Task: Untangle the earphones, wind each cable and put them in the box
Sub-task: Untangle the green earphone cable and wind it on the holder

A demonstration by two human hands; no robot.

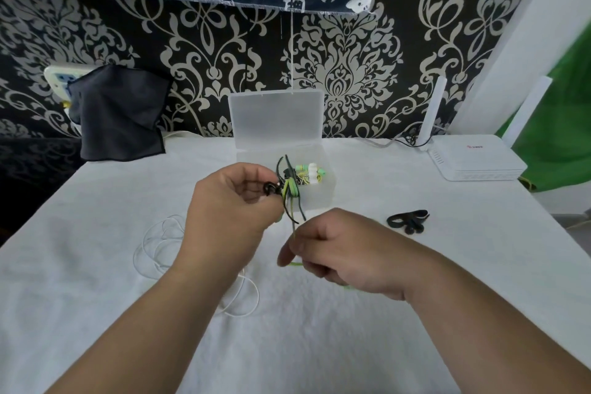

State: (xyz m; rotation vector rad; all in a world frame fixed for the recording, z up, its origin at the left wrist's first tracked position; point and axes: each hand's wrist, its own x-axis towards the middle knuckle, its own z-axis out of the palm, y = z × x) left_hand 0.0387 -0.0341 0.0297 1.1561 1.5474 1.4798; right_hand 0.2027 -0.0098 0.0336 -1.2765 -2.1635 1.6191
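Note:
My left hand [228, 201] pinches a bundle of green and black earphone cable [289, 190], wound in loops, just in front of the box. My right hand [335, 249] pinches the loose green end of that cable lower down. The clear plastic box [319, 201] stands open on the white cloth, lid [276, 115] upright, with a wound green and white earphone set [310, 173] inside. White earphones [160, 253] lie in loose loops on the cloth, partly hidden under my left forearm.
Black scissors [409, 221] lie right of the box. A white router [476, 160] sits at the back right. A dark cloth [120, 112] hangs over the table's back left edge. The table is covered in white cloth [96, 297].

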